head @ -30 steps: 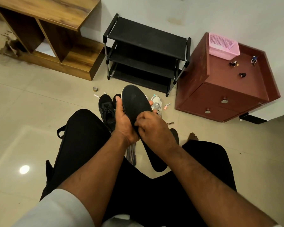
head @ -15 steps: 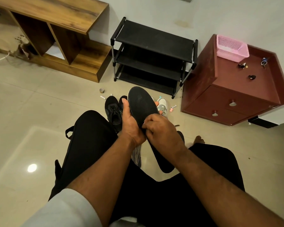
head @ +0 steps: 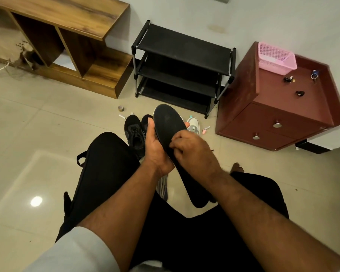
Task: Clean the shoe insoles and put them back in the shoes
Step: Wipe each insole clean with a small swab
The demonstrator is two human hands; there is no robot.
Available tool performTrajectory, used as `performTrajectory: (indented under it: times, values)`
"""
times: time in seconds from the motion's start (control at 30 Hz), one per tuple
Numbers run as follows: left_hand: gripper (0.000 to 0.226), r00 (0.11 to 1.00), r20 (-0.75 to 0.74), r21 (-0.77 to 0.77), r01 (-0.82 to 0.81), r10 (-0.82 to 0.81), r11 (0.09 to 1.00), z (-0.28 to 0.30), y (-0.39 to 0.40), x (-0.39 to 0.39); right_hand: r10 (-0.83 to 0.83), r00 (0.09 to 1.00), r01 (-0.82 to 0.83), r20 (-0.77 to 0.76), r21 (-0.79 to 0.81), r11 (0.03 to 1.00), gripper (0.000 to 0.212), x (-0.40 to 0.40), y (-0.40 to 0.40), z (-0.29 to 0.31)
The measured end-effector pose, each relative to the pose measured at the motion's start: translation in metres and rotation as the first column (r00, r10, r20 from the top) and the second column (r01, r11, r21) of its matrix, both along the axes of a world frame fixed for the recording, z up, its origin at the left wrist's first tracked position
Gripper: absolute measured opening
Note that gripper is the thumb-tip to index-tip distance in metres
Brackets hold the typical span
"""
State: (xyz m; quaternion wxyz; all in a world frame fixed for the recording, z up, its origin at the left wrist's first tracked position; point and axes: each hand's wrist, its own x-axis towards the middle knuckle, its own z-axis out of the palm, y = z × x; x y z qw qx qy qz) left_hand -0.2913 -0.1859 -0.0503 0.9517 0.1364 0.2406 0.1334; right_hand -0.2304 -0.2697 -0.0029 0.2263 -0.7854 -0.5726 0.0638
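Both hands on one black insole (head: 168, 122): left hand (head: 155, 150) cupping underneath, right hand (head: 192, 148) pinching its surface.

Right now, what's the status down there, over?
Left hand grips insole. Right hand pinches at its face, mid-clean. Black shoes wait on floor ahead. Second insole below. Nothing in the way.

Both forearms reach forward from 6 o'clock, converging mid-frame. Left hand (head: 155, 148) cups the black insole (head: 168, 122) from below, thumb up along its 9 o'clock edge. Right hand (head: 192, 150) is knuckles-up, fingertips curled in, pinching the insole's surface beside the left palm.
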Motion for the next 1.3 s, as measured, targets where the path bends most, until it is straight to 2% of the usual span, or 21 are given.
performTrajectory:
  times: [0.1, 0.17, 0.37, 0.57, 0.73, 1.03, 1.1, 1.2, 1.3]
  values:
    - [0.096, 1.000, 0.018, 0.002, -0.008, 0.008, 1.000, 0.001, -0.001, 0.001, -0.175, 0.984, 0.175, -0.019, -0.001, 0.985, 0.014, 0.030, -0.003, -0.004]
    - [0.097, 1.000, 0.018, 0.004, -0.009, 0.009, 1.000, 0.001, -0.001, 0.001, -0.225, 0.974, 0.225, -0.026, -0.009, 0.974, 0.014, 0.038, -0.004, -0.005]
    - [0.102, 1.000, -0.002, -0.032, 0.002, -0.002, 0.999, -0.002, 0.003, 0.002, -0.170, 0.985, 0.169, -0.035, -0.013, 0.985, 0.015, 0.027, -0.017, -0.007]
    - [0.085, 0.996, -0.066, 0.040, 0.059, -0.056, 0.997, 0.000, -0.001, 0.005, -0.135, 0.990, 0.136, -0.035, 0.019, 0.991, 0.013, 0.044, -0.009, 0.007]
    - [0.084, 0.994, -0.046, 0.013, 0.097, -0.096, 0.995, 0.000, -0.004, 0.007, -0.109, 0.994, 0.107, 0.023, 0.070, 0.992, 0.014, 0.062, 0.018, 0.027]
    - [0.089, 0.998, -0.062, 0.030, 0.017, -0.015, 0.999, -0.001, 0.003, 0.008, 0.006, 0.999, -0.010, -0.044, -0.096, 0.995, 0.015, 0.048, -0.028, 0.004]
    - [0.092, 0.998, -0.063, 0.033, 0.033, -0.031, 0.999, -0.001, 0.002, 0.010, -0.011, 0.999, 0.006, -0.051, -0.083, 0.996, 0.015, 0.049, -0.029, 0.001]
    - [0.083, 0.994, -0.070, 0.046, 0.084, -0.081, 0.995, -0.001, -0.002, 0.011, -0.052, 0.998, 0.051, -0.042, -0.023, 0.998, 0.013, 0.060, -0.013, 0.010]
    - [0.077, 0.991, -0.075, 0.062, 0.113, -0.108, 0.992, 0.000, -0.003, 0.011, -0.051, 0.998, 0.051, 0.026, 0.011, 0.999, 0.014, 0.069, 0.011, 0.024]
